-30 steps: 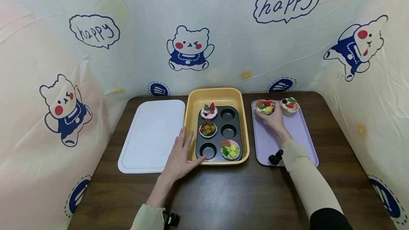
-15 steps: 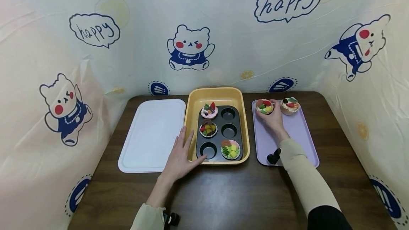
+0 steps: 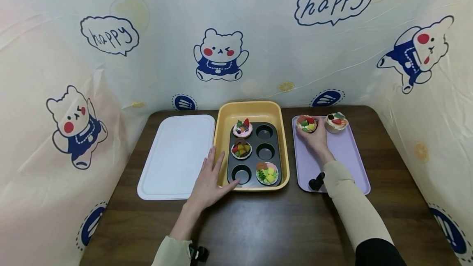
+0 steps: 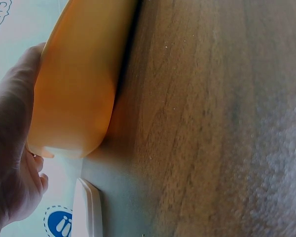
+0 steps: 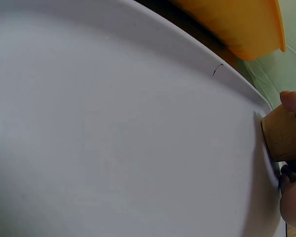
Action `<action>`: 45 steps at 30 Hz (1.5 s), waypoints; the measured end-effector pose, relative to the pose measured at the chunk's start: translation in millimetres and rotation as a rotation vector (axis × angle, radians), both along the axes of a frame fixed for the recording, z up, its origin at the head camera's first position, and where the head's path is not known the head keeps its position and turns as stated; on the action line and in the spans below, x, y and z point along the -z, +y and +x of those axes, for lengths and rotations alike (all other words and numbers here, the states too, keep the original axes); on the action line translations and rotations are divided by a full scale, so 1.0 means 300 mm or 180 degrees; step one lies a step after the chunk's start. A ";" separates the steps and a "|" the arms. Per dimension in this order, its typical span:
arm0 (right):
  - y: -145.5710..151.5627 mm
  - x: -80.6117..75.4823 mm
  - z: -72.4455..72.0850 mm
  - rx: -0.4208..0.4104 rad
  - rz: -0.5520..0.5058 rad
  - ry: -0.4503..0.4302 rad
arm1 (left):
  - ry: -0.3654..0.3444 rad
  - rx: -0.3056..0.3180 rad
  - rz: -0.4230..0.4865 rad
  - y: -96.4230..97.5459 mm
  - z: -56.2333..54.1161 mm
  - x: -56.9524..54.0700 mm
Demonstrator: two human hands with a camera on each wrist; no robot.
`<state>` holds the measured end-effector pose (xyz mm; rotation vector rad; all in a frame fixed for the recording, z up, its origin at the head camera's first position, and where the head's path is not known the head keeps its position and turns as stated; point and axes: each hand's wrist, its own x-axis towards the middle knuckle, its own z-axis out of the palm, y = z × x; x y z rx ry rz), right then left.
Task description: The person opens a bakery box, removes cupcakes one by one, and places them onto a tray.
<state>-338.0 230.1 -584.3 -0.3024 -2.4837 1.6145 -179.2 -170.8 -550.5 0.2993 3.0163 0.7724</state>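
A bear-printed sheet [image 3: 266, 52] backs the wood-grain worktop [image 3: 258, 229]. Right of centre in the frame, a fruit-topped tart [image 3: 306, 125] is at the upper left corner of the lilac tray [image 3: 345, 163], pinched between the thumb and fingers of the right hand [image 3: 315, 139]. Step in hand, as judged: securing this tart; the next move calls for a level hold. The left hand [image 3: 207, 186], fingers spread and straight, touches the yellow tray [image 3: 284, 151] and grips nothing.

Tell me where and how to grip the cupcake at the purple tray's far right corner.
Probably best to pinch opposite sides of the pale cup, below the fruit topping, coming from the near right. It stands upright, its near side shows bare, and the right hand, holding another cupcake, is close on its left.
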 end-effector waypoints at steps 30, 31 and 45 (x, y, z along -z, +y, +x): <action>-0.110 -0.109 0.258 -0.0990 0.0315 0.0176 | -0.0068 -0.0001 -0.0002 -0.006 -0.003 0.001; -0.118 -0.116 0.273 -0.1054 0.0313 0.0180 | -0.0061 0.0003 0.0009 -0.005 -0.003 0.001; -0.247 -0.195 0.383 -0.2367 0.0607 0.0320 | -0.0012 0.0023 -0.0013 -0.004 -0.009 0.007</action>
